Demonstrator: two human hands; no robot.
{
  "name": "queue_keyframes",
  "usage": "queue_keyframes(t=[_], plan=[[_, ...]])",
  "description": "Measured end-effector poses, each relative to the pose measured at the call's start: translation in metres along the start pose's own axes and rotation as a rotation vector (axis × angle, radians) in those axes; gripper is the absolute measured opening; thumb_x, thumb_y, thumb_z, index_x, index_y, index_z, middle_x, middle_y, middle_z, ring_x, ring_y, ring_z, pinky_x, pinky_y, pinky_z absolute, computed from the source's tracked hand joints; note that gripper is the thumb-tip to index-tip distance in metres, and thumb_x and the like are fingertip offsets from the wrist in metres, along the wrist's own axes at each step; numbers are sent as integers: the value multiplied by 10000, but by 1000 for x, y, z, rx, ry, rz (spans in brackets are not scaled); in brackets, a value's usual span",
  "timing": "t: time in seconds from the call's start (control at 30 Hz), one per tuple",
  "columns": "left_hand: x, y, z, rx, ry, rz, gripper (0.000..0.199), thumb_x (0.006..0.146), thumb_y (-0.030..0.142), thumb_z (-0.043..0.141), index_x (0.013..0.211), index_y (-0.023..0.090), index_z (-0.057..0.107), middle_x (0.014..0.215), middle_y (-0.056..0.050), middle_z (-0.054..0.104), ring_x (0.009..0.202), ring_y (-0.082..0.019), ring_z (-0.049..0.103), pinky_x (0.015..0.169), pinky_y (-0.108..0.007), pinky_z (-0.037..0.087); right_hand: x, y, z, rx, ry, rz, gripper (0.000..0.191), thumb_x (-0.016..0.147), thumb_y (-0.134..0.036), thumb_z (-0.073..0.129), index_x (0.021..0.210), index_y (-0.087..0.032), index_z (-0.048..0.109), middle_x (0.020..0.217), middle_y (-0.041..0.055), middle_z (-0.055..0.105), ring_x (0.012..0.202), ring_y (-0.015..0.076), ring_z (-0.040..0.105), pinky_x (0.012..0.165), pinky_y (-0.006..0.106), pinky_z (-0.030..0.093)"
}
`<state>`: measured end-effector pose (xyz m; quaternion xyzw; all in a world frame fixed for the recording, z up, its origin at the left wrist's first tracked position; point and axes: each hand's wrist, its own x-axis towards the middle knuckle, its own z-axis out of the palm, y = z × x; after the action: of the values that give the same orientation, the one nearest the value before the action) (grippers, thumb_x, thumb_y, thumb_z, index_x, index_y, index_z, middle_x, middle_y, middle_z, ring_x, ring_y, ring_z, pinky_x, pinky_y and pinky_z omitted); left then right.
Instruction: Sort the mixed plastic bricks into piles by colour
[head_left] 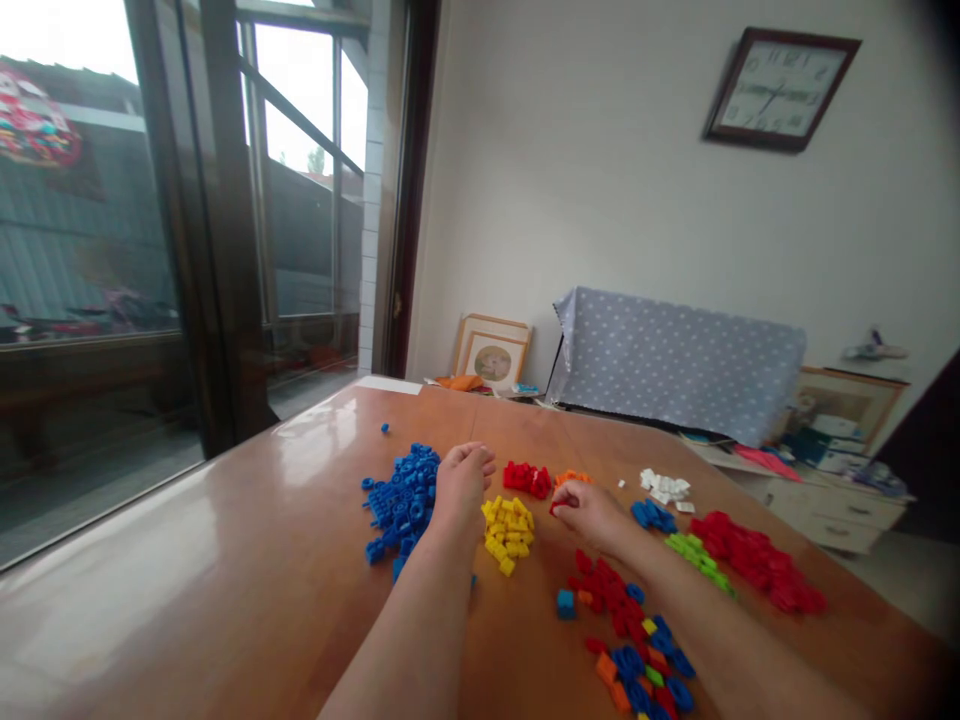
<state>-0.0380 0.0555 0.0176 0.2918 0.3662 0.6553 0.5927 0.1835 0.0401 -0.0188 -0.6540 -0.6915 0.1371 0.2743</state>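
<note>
My left hand [461, 482] hovers between a large heap of blue toy bricks [409, 495] and a small pile of yellow toy bricks [508, 530]. Its fingers are curled together, and whatever they may hold is hidden. My right hand [592, 510] pinches a small red toy brick [557, 508] between thumb and fingers. Just beyond it lie orange bricks [572, 478], partly covered by the hand, and a row of red bricks [526, 479]. Below the right forearm spreads a mixed pile of red, blue, orange, yellow and green pieces [619, 605].
On the wooden table [262, 590], white bricks [664, 487], blue pieces [654, 516], green bricks [697, 560] and a big red pile [757, 560] lie to the right. One blue piece [385, 428] sits alone at the far left. A cloth-covered object [675, 355] stands behind the table.
</note>
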Motion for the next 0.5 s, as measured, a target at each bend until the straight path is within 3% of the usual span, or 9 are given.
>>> queue_keyframes(t=[0.27,0.5], plan=[[5,-1,-5,-44,43,-41,306,629,263,716,897,161,610,807,-45,677,634,-101,601,572,-203,365,47,-17,23,-119,-32,-54,130,764,-195,616,806,-203,738,793,17,746,727,162,621,640,228,380],[3,3,-5,-58,44,-67,298,644,274,737,885,156,606,810,-49,678,610,-93,597,561,-198,372,76,-33,30,-202,-61,-124,160,742,-153,630,776,-222,770,868,16,766,797,158,631,716,226,392]])
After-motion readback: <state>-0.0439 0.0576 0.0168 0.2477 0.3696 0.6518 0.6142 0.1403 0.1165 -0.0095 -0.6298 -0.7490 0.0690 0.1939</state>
